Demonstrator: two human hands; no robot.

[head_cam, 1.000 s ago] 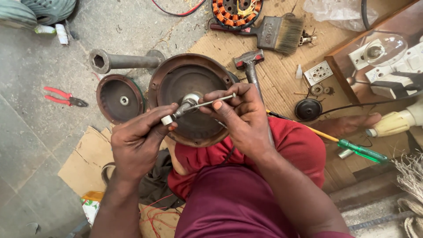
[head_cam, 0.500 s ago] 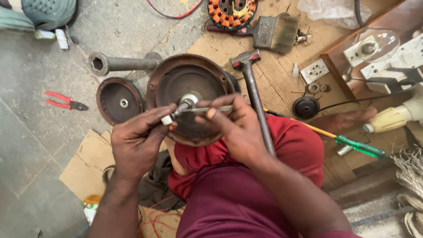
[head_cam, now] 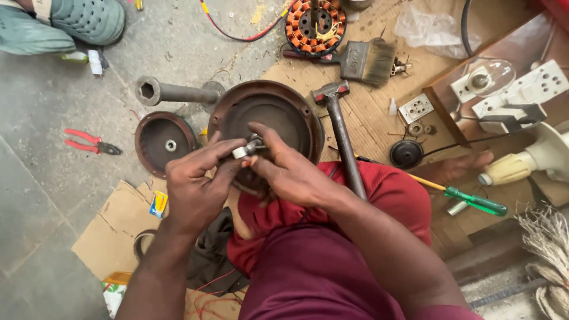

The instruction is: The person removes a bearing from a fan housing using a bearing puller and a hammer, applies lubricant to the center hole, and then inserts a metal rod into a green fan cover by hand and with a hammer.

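Observation:
My left hand [head_cam: 195, 184] pinches a small grey metal part with a white end [head_cam: 244, 150] just above the large rusty brown round motor cover [head_cam: 290, 112]. My right hand [head_cam: 290, 172] meets it from the right, its fingers curled over the same small part and hiding most of it. Both hands hover over my lap, which is covered by red cloth [head_cam: 391, 195]. A hammer [head_cam: 341, 127] lies beside my right wrist, its head near the cover's rim.
A smaller round cover [head_cam: 165, 142], a socket wrench [head_cam: 172, 93], red pliers [head_cam: 92, 142], a copper-wound stator [head_cam: 314, 24], a paint brush [head_cam: 364, 59], a green screwdriver [head_cam: 474, 201], white sockets [head_cam: 533, 89] and torn cardboard [head_cam: 112, 231] lie about. Someone's green shoe [head_cam: 83, 21] is top left.
The thin metal rod seen between my hands earlier is now hidden under my right fingers. My right hand has closed in toward the left hand over the small part.

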